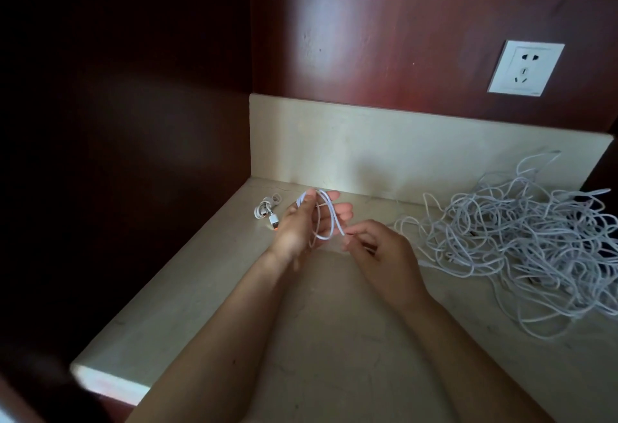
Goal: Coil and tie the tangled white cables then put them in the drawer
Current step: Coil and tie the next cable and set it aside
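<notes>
The left hand (306, 222) is raised with fingers nearly straight and spread. A thin white cable (329, 218) loops over them, and the thumb seems to pin it at the top. The right hand (379, 250) has curled fingers, its thumb and forefinger pinching the loop's lower end just beside the left fingertips. The tangled heap of white cables (535, 238) lies right of the right fingers on the cream stone counter (334, 339). A small coiled white cable with an orange-tipped plug (267, 210) sits just left of the left thumb.

The desk (334, 339) is formed of smooth stone, the wall (384, 21) of glossy wood, the cables (518, 238) of matt plastic.
</notes>
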A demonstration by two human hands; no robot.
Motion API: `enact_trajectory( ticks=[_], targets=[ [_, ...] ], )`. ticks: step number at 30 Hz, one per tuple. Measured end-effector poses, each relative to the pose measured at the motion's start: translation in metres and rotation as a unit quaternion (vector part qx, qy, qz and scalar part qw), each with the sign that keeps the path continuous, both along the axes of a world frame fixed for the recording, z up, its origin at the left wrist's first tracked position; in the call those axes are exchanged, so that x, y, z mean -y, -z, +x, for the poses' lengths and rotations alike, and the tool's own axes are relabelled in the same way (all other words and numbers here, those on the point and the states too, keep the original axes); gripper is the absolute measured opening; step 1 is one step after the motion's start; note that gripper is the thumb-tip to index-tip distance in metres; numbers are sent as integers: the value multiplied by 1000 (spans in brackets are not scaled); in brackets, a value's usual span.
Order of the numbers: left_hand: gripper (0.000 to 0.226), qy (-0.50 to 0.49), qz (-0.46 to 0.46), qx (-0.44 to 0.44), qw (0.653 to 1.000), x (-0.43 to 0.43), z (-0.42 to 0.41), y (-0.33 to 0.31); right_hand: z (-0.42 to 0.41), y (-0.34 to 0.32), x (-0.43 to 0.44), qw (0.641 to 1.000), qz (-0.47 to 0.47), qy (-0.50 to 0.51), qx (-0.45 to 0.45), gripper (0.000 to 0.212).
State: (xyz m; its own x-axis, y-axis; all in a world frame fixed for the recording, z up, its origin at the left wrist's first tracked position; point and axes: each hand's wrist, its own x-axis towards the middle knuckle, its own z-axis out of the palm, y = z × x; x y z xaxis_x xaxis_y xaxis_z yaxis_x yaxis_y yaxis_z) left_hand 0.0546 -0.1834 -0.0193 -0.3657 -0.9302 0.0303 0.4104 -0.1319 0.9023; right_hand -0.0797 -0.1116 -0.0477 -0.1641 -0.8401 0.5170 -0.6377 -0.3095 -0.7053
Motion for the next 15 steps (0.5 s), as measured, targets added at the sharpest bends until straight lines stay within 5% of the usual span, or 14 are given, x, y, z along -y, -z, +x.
enact_trajectory(
  ticks=[4, 15],
  targets=[
    [42, -8, 84, -115, 990, 2, 0, -4, -2, 4, 0, 996, 25, -14, -82, 14],
    [40, -101, 91, -125, 983, 19, 19, -1, -3, 3, -2, 975, 44, -46, -213, 21]
  ],
)
